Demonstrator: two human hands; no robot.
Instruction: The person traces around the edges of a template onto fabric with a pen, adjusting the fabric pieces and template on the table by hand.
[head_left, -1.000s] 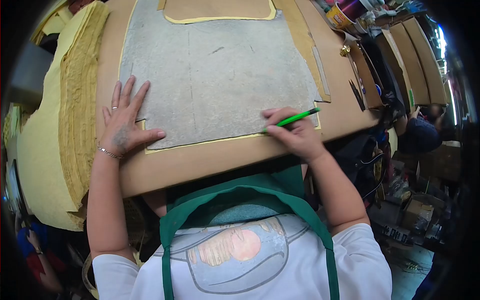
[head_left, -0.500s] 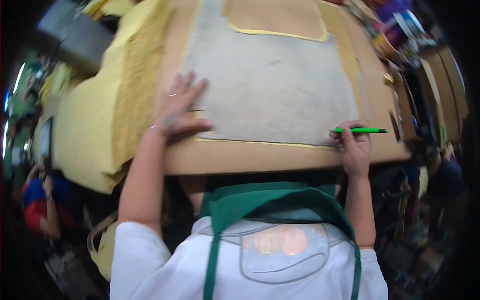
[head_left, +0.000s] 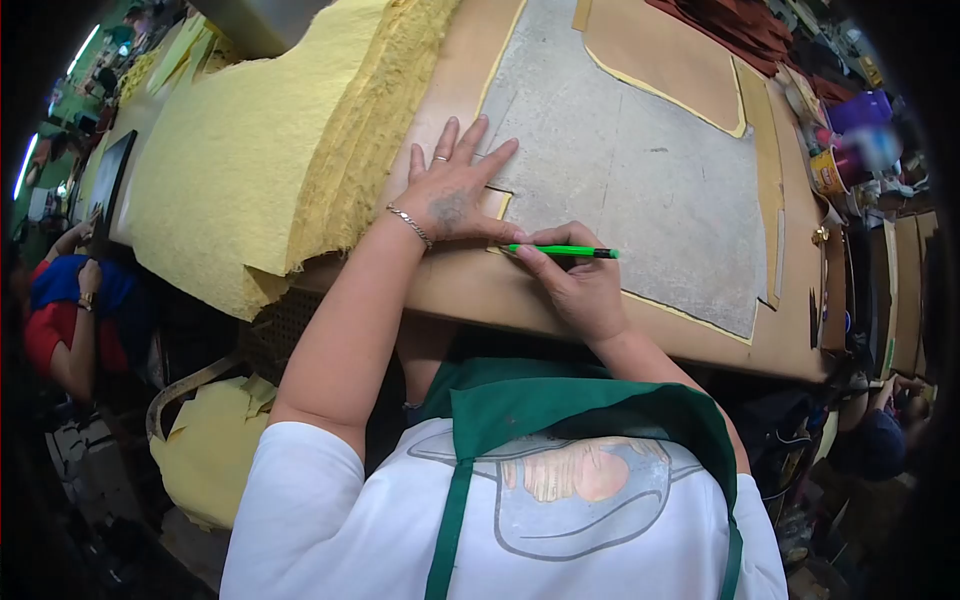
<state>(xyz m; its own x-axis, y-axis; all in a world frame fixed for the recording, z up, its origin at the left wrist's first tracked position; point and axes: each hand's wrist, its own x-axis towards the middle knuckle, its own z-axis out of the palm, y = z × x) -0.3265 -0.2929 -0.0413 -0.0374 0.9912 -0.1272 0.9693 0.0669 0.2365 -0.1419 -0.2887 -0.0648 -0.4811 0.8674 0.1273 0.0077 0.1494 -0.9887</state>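
Observation:
A large grey flat pattern sheet (head_left: 650, 200) lies on the brown tabletop, with a thin rim of yellow material showing under its edges. My left hand (head_left: 455, 200) is open, fingers spread, pressed flat at the sheet's left edge near a small notch. In my right hand (head_left: 585, 285) is a green pencil (head_left: 580, 251), gripped between thumb and fingers. Its tip is at the sheet's near left corner, close to my left thumb. My right hand partly covers the sheet's near edge.
Left of the sheet rises a thick stack of yellow fibrous sheets (head_left: 250, 150). A brown panel (head_left: 660, 70) fills the pattern's far cutout. Tubs and a purple container (head_left: 858, 110) stand at the far right. Another person (head_left: 75, 310) is at the left, beside a yellow-covered seat (head_left: 210, 460).
My right hand has moved left with the pencil, from the sheet's right corner to its left corner. My left hand stays at the left edge. The view has shifted and turned.

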